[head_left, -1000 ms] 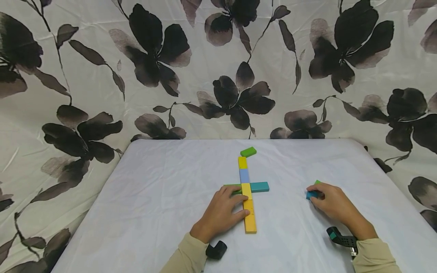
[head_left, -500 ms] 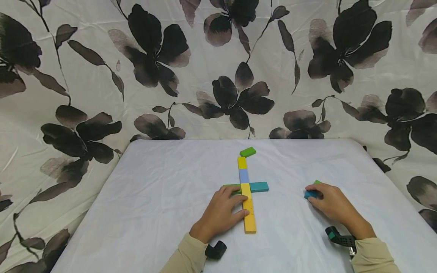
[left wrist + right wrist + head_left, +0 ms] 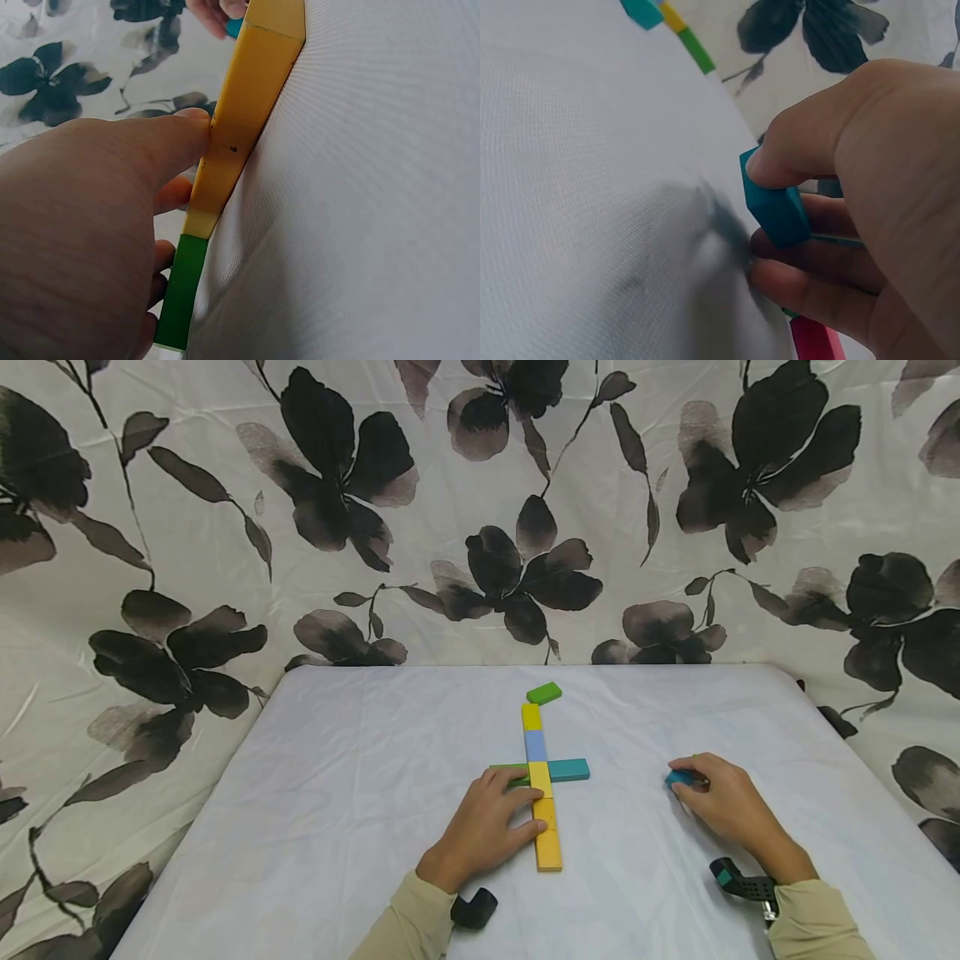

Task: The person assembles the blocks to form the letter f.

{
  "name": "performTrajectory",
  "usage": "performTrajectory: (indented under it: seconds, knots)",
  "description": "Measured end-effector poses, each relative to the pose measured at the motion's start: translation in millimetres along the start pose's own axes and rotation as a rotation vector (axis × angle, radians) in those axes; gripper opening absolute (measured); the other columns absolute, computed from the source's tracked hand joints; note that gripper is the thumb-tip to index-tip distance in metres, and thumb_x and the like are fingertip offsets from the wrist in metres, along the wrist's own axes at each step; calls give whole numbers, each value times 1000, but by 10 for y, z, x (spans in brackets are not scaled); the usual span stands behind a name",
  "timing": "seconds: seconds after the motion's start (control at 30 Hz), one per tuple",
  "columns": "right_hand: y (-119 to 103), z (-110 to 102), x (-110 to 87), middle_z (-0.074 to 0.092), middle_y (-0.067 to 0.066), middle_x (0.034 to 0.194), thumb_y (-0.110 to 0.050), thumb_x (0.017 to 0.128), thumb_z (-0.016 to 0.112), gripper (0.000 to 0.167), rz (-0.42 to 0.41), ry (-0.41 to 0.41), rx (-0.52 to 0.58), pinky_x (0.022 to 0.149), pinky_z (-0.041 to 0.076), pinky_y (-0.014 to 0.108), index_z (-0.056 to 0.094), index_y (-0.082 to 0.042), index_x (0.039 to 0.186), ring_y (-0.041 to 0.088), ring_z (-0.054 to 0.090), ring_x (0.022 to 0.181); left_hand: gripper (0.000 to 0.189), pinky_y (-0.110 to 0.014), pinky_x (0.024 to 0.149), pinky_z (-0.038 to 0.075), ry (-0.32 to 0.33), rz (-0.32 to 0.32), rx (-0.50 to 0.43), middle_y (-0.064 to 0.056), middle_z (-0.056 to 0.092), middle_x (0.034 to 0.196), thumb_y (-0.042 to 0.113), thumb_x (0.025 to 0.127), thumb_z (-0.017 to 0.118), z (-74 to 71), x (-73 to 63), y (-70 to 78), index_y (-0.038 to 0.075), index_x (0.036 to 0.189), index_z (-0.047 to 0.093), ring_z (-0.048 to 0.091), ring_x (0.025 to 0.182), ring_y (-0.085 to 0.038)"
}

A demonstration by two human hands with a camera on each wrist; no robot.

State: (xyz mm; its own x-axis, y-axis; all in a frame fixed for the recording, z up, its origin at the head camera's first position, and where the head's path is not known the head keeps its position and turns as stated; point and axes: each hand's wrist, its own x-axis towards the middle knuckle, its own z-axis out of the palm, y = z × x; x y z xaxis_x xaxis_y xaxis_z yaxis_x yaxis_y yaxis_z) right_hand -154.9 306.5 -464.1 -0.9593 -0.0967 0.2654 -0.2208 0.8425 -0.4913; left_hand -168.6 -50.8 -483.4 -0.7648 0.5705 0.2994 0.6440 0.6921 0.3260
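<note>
My right hand (image 3: 738,802) pinches a small blue block (image 3: 778,214) between thumb and fingers, close over the white tabletop. My left hand (image 3: 487,827) rests by a row of blocks, its thumb and fingertips touching the yellow blocks (image 3: 548,847). Beyond them in the row come a light blue block (image 3: 536,745) and a smaller yellow block (image 3: 531,717). A teal block (image 3: 570,769) sticks out to the right of the row. Opposite it lies a green block (image 3: 182,292), partly covered by the left fingers in the head view. Another green block (image 3: 543,692) sits slanted at the far end.
In the right wrist view, a red block (image 3: 816,341) and a sliver of green show past the right fingers. A white cloth covers the table (image 3: 337,760). Behind its far edge hangs a floral curtain (image 3: 225,568). Both wrists wear black camera straps.
My right hand has raised the blue block slightly and shifted a little left. The green block edge seen behind that hand is now hidden. My left hand stays put.
</note>
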Motion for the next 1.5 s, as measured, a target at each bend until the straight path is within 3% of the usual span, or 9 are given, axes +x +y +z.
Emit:
performTrajectory:
  seconds: [0.4, 0.63, 0.97, 1.1, 1.5]
  knots:
    - [8, 43, 11, 66, 13, 111, -6, 87, 76, 25, -6, 67, 37, 68, 49, 29, 75, -4, 112, 19, 57, 85, 40, -43, 105, 40, -9, 4, 4, -3, 50, 144, 49, 96, 64, 21, 18, -9, 23, 126, 70, 43, 131, -22]
    - [7, 54, -13, 64, 15, 118, -10, 91, 73, 27, 39, 44, 72, 75, 53, 28, 72, -3, 117, 27, 64, 96, 41, -43, 106, 39, -29, -5, 1, -2, 50, 145, 50, 95, 64, 29, 23, 7, 24, 127, 69, 43, 132, -22]
    - [-1, 69, 0, 58, 21, 130, -4, 92, 67, 39, 70, 16, 149, 86, 55, 43, 63, 1, 130, 36, 63, 111, 41, -43, 105, 40, -20, 5, 6, -3, 50, 144, 50, 95, 64, 29, 44, 10, 23, 127, 70, 43, 131, -22]
    - [-13, 96, 10, 56, 21, 135, -1, 92, 67, 40, 56, 25, 166, 87, 54, 43, 62, 3, 131, 37, 63, 113, 41, -43, 105, 40, -26, 0, 9, -3, 50, 144, 50, 95, 64, 24, 49, 7, 23, 127, 70, 43, 131, -22]
    - [-60, 163, 103, 60, 23, 131, -7, 92, 70, 43, 76, 9, 200, 85, 56, 44, 61, 1, 133, 35, 69, 103, 42, -43, 107, 38, -33, -23, -20, -2, 49, 145, 49, 95, 65, 13, 33, -1, 23, 128, 69, 42, 132, -22]
